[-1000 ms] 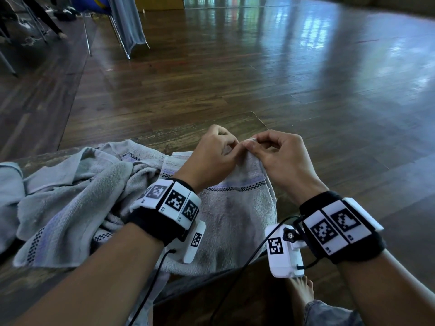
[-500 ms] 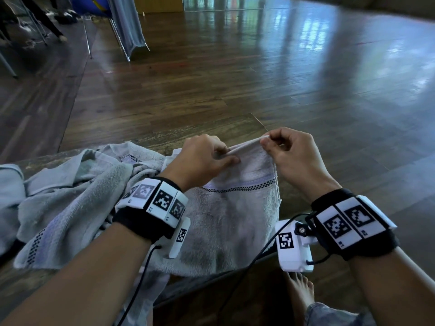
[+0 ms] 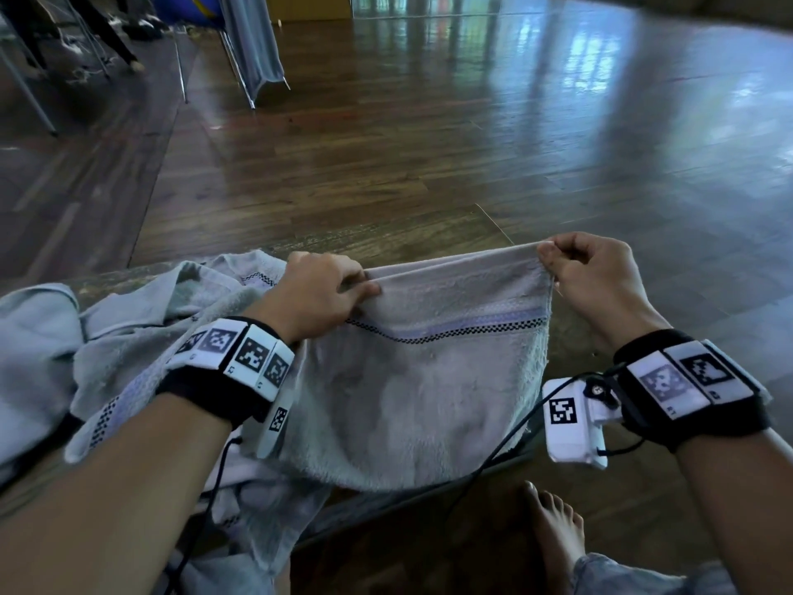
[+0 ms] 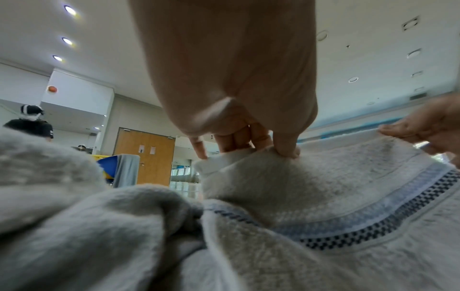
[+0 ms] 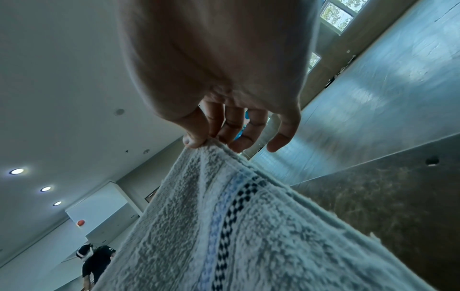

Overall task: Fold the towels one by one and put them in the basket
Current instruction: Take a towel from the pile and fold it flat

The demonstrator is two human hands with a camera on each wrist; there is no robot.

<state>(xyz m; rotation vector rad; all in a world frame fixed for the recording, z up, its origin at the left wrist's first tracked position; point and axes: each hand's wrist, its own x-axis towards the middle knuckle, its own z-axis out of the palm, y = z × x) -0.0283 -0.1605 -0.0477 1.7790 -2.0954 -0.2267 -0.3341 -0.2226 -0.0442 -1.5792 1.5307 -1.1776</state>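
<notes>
A grey towel (image 3: 412, 380) with a blue band and a black checked stripe hangs stretched between my hands above the wooden table (image 3: 386, 246). My left hand (image 3: 334, 289) pinches its top edge left of centre, thumb and fingers curled over the hem (image 4: 248, 151). At the towel's top right corner my right hand (image 3: 570, 268) pinches between thumb and forefinger (image 5: 199, 141). The towel (image 5: 224, 226) drapes down towards me past the table's near edge. No basket is in view.
A heap of crumpled grey towels (image 3: 107, 345) lies on the table to the left. Beyond the table stretches a shiny wooden floor (image 3: 515, 122), with chair legs and a hanging cloth (image 3: 253, 40) at the far left. My bare foot (image 3: 553, 530) is below the table edge.
My hands started close together on the towel's edge and have drawn apart, the right going right, the left going left, so the top edge is now stretched wide.
</notes>
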